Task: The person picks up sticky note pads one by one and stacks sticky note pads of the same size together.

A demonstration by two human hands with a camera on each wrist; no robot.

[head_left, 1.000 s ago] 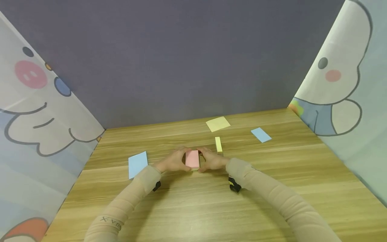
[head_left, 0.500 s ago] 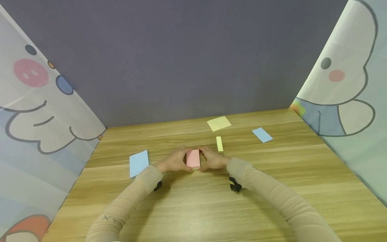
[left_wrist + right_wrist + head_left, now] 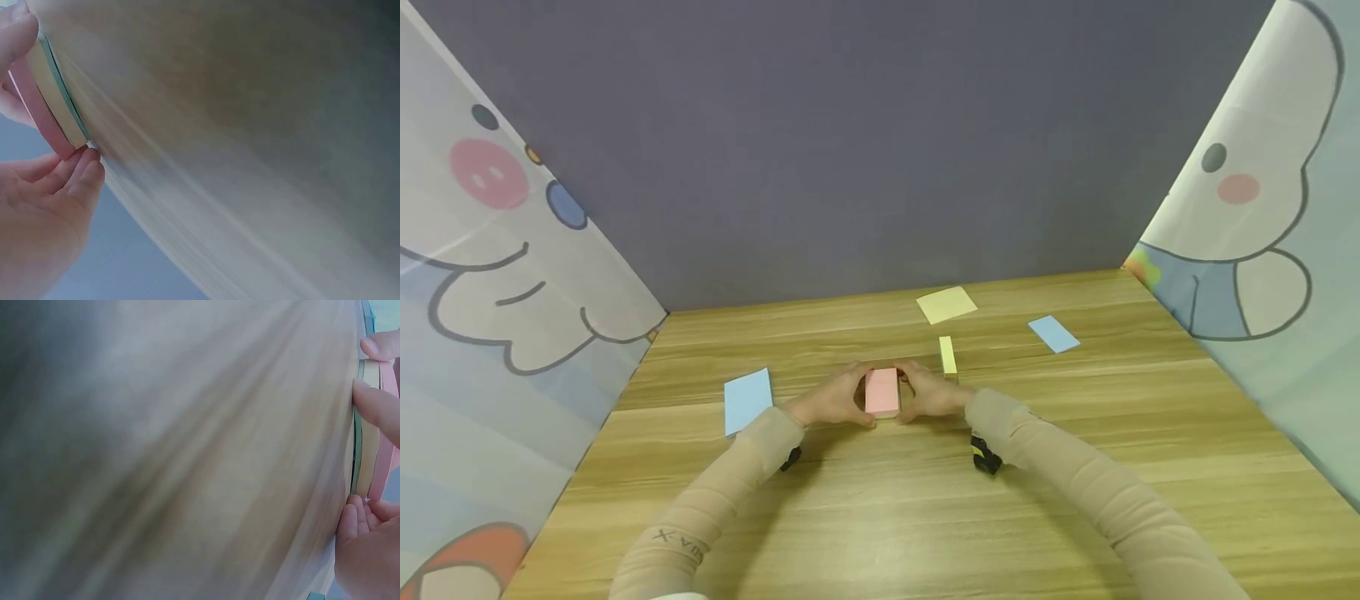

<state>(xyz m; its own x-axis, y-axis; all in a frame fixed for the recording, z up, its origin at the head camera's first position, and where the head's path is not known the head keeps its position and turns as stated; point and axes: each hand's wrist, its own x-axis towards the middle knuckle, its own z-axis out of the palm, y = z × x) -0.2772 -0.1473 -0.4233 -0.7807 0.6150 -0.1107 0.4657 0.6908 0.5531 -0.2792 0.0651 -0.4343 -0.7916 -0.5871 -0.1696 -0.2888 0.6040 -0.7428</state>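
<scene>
A small stack of sticky note pads (image 3: 882,392) lies on the wooden table, pink uppermost. Its edge in the left wrist view shows a cream pad (image 3: 57,94) under the pink pad (image 3: 39,112), with a thin green layer (image 3: 65,94) at the bottom. My left hand (image 3: 835,397) grips the stack from the left, thumb at the near end and fingers at the far end. From the opposite side my right hand (image 3: 928,393) holds it the same way. Both hands' fingertips meet the pads' edges, as the right wrist view also shows at the pink pad (image 3: 386,437).
A blue sheet (image 3: 747,400) lies left of my left hand, and a smaller blue one (image 3: 1054,333) lies far right. Toward the back rests a pale yellow sheet (image 3: 947,305). A narrow yellow block (image 3: 948,357) stands just beyond my right hand. A grey wall (image 3: 880,167) closes the back.
The head view has shifted slightly. Both hands stay around the stack in nearly the same pose, and the surrounding sheets keep their places on the table.
</scene>
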